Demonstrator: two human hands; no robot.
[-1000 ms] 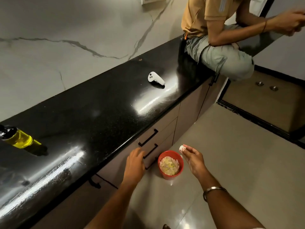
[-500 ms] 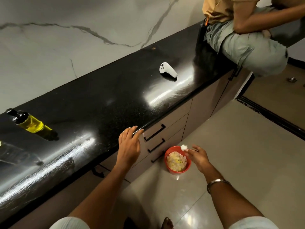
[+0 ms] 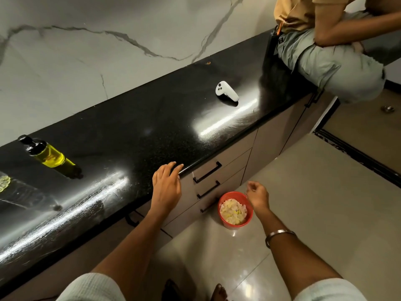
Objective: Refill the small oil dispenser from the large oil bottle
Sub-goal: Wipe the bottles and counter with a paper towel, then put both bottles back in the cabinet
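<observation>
Yellow oil dispenser (image 3: 46, 154), label unreadable, stands on the black tabletop (image 3: 130, 127) well left of the left hand (image 3: 166, 187), fingers loosely spread on the edge; right hand (image 3: 258, 195) loosely curled, empty

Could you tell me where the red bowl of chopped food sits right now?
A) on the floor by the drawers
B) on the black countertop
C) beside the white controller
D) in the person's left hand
A: the red bowl stands on the tiled floor below the drawers, under the right hand.
</observation>
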